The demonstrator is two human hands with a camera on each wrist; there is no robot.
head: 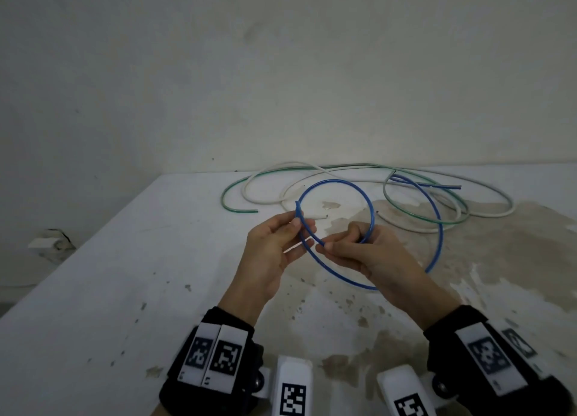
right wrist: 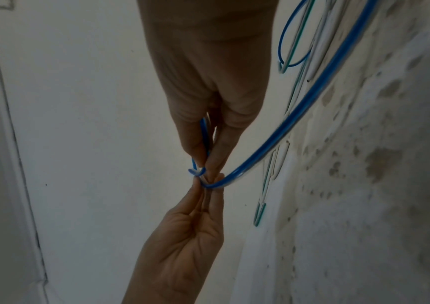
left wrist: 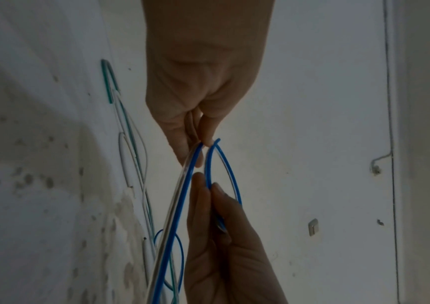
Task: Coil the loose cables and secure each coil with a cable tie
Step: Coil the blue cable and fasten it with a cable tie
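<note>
Left hand [head: 274, 244] pinches the thin blue plastic-sheathed cable [head: 371, 203] near its free end; right hand [head: 368, 253] pinches the crossing, holding 1 loop above the stained white table [head: 125, 259] so it can't spring open.

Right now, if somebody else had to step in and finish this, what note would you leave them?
Left hand: pinches the blue cable near its free end.
Right hand: its grip holds the same cable where the loop closes.
One blue loop is formed, held above the table; the rest trails to the right.
Green cable and white cable lie loose at the back.
No cable tie in view.
Left: finish the blue coil, tie it, then do the others.
</note>
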